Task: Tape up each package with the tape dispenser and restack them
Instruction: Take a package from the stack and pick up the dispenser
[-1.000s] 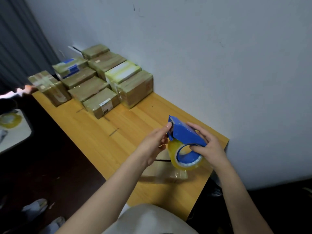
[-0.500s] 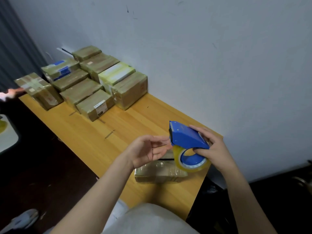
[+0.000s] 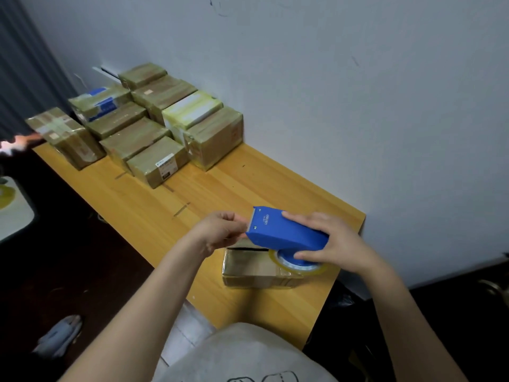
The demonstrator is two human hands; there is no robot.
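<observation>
My right hand (image 3: 333, 242) grips a blue tape dispenser (image 3: 286, 234) with a clear tape roll (image 3: 300, 264) under it, held above a small brown package (image 3: 253, 267) near the table's right end. My left hand (image 3: 220, 230) is at the dispenser's toothed front end with its fingers curled, seemingly pinching the tape end; the tape itself is too thin to make out. Several taped packages (image 3: 154, 128) are stacked at the far left of the wooden table (image 3: 154, 216), against the wall.
The white wall runs along the table's far side. One package (image 3: 67, 136) sits apart at the far left corner. The table's right edge (image 3: 347, 260) is close to my right hand. A grey slipper (image 3: 60, 336) lies on the dark floor.
The dispenser has tipped flatter and lower over the package. My left hand, open half a second ago, has closed up to the dispenser's front end.
</observation>
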